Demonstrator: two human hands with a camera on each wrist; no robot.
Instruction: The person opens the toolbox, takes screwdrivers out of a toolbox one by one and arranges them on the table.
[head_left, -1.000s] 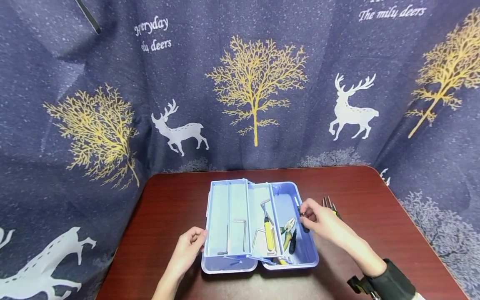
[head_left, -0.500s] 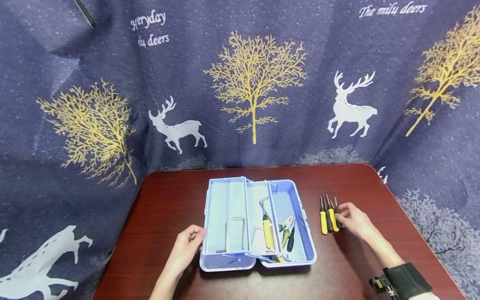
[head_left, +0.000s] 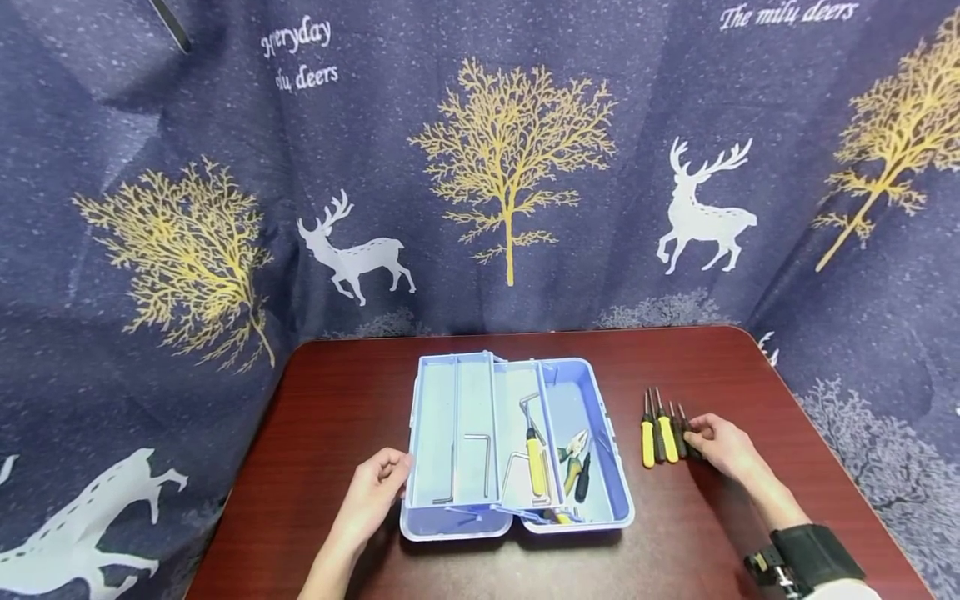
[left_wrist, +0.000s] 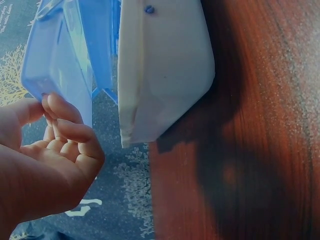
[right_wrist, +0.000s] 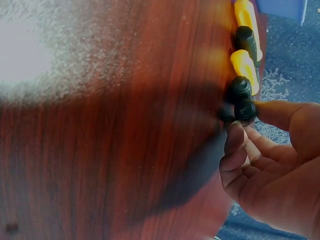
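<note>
At the right end of a row of screwdrivers, my right hand (head_left: 723, 446) pinches a black-handled screwdriver (right_wrist: 245, 111) between thumb and fingers, its handle just beside another black one (right_wrist: 241, 87). Yellow-handled screwdrivers (head_left: 667, 437) and further black handles lie to its left, shafts pointing away. My left hand (head_left: 382, 479) pinches the left edge of the upper tray (head_left: 437, 417) of an opened blue toolbox (head_left: 618, 500). In the left wrist view, the thumb and index finger of that hand (left_wrist: 55, 150) meet at the tray's corner.
Hex keys (head_left: 487, 467) and a yellow-handled tool (head_left: 536, 467) lie in the trays. Pliers (head_left: 576, 462) and a black-handled tool (head_left: 583, 479) rest in the right-hand bin. The toolbox stands on a dark red wooden table (head_left: 337, 392), with a patterned blue curtain (head_left: 555, 308) behind.
My right hand has moved from the toolbox's right side to the screwdriver row, carrying a black-handled screwdriver out; one more black handle now stands in the row. The left hand stays at the tray edge.
</note>
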